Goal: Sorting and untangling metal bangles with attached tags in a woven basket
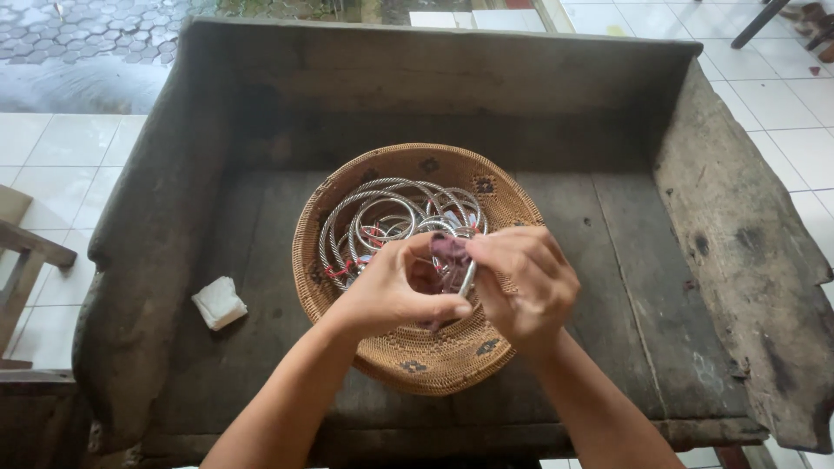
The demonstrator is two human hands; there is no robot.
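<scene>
A round woven basket (330, 208) sits in the middle of a dark wooden tray-like bench (608, 226). Inside it lie several silver twisted bangles (382, 208), some with small red tags. Both my hands hover over the near half of the basket. My left hand (391, 291) pinches a small dark purple cloth (449, 250) against a silver bangle (467, 280). My right hand (526, 282) grips the same bangle from the right side, fingers curled around it. Most of that bangle is hidden by my fingers.
A small folded white cloth (219, 302) lies on the bench left of the basket. The bench has raised wooden sides at the left (148, 234), back and right (747, 260). White floor tiles (61, 165) surround it; a wooden chair part (22, 260) stands far left.
</scene>
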